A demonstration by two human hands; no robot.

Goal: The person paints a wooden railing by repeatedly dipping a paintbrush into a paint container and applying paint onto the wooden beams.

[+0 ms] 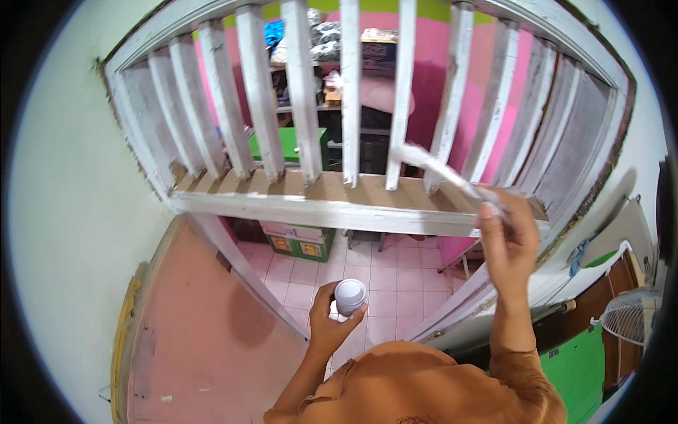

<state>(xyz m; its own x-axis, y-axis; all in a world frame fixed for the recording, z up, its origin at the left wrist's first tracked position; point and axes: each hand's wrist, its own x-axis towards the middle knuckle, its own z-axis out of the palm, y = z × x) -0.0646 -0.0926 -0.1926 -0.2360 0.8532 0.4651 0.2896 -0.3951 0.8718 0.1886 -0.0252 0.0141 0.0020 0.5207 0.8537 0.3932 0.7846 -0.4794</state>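
Observation:
A small white canister [350,296] with a round top is held low in front of my body. My left hand [330,318] is closed around it, thumb on the near side and fingers on the far side. Raised at the right, my right hand [510,233] grips the end of a slim white strip [446,169]. The strip is smeared, so its exact kind cannot be told. Its far end reaches up and left, level with the lower part of the white wooden bars [351,92]. Whether it touches a bar cannot be told.
Below the bars runs a wooden ledge [332,205] above a doorway. Beyond it are pink floor tiles [381,283], a green cabinet [311,244] and loaded shelves [311,108]. A fan [628,316] and a green panel [575,374] stand at the right; a pink surface [191,332] lies left.

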